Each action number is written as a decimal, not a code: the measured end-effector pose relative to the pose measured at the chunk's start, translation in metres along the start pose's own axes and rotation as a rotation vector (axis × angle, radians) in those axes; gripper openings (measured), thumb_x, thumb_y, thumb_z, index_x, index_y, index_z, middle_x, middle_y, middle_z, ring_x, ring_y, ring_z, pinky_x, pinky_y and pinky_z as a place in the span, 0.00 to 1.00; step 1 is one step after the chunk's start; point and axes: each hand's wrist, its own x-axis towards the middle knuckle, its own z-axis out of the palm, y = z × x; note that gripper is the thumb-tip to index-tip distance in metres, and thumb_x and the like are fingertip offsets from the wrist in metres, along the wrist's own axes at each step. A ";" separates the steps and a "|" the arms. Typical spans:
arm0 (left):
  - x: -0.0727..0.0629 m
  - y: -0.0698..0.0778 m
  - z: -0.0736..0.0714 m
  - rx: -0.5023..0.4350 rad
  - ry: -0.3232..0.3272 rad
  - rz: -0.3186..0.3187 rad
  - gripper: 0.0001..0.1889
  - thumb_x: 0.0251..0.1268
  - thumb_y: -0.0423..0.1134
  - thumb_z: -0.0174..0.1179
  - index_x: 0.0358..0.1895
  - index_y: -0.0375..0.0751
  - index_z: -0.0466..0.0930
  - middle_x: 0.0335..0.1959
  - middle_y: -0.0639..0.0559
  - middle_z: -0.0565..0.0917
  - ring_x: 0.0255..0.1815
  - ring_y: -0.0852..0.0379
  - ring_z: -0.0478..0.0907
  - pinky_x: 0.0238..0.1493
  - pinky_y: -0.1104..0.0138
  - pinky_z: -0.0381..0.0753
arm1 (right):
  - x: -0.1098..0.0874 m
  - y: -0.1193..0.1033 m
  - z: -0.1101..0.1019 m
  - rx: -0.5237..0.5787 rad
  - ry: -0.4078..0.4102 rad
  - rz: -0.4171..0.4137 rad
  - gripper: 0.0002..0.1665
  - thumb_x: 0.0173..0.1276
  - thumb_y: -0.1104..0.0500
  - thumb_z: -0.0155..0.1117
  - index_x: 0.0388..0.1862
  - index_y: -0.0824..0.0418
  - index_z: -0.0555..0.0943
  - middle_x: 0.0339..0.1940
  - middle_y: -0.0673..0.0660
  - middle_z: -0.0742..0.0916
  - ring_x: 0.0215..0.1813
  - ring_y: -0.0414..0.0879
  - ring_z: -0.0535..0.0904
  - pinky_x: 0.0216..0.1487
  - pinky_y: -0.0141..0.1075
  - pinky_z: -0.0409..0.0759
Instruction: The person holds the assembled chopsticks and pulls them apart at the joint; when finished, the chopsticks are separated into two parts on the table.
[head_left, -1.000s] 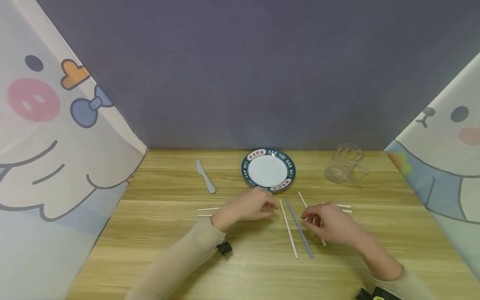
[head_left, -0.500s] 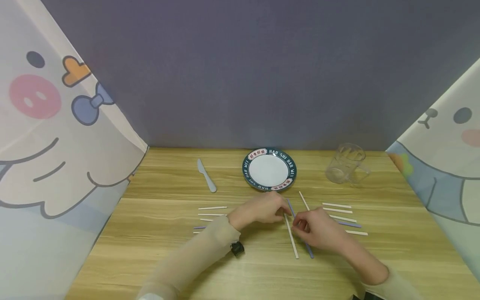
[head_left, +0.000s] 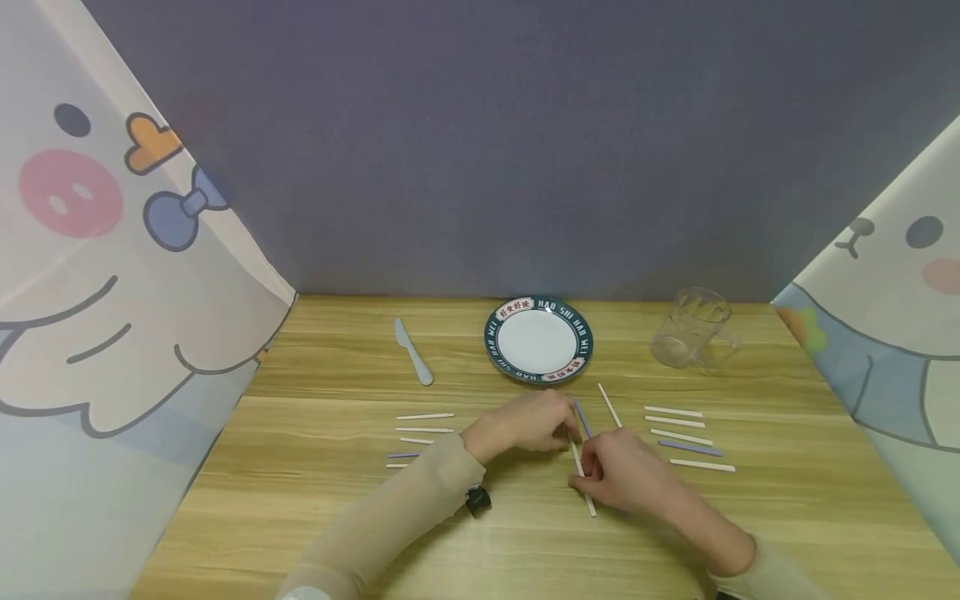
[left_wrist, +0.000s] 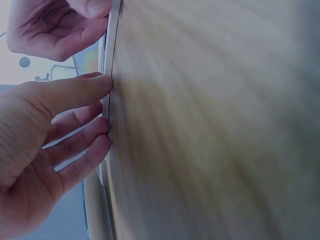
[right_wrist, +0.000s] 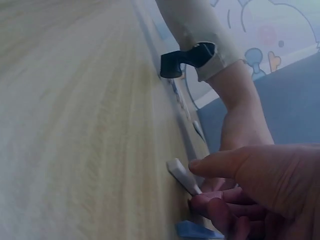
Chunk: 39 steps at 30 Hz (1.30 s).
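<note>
A slim white stick [head_left: 577, 457] lies lengthwise on the table between the hands. My left hand [head_left: 536, 421] pinches its far part; in the left wrist view the thumb [left_wrist: 95, 86] and bent fingertips meet at the tabletop. Lower down, my right hand [head_left: 626, 471] pinches the same white stick, with its squared near end [right_wrist: 176, 167] sticking out beside the thumb in the right wrist view. A blue stick [head_left: 582, 417] runs just right of it, its middle hidden under the right hand. Another white stick [head_left: 611, 406] shows beyond that hand, its near part covered.
Several short sticks [head_left: 423, 416] lie left, partly behind the left sleeve. Several more, white and blue [head_left: 690, 448], lie in a stack of rows at right. Behind are a pale knife [head_left: 412, 353], a green-rimmed plate [head_left: 501, 360] and a clear mug [head_left: 690, 327], before a grey partition [head_left: 480, 167].
My left hand has moved right onto the white stick's far part. My right hand has moved left and nearer, from beside the blue stick to the white stick's lower part.
</note>
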 end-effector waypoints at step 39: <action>-0.056 0.022 -0.075 -0.079 0.514 0.078 0.06 0.75 0.33 0.66 0.36 0.41 0.81 0.31 0.53 0.88 0.29 0.64 0.80 0.34 0.79 0.77 | 0.039 -0.024 -0.090 -0.159 0.054 -0.271 0.06 0.85 0.57 0.57 0.47 0.51 0.82 0.17 0.36 0.63 0.19 0.27 0.56 0.25 0.27 0.62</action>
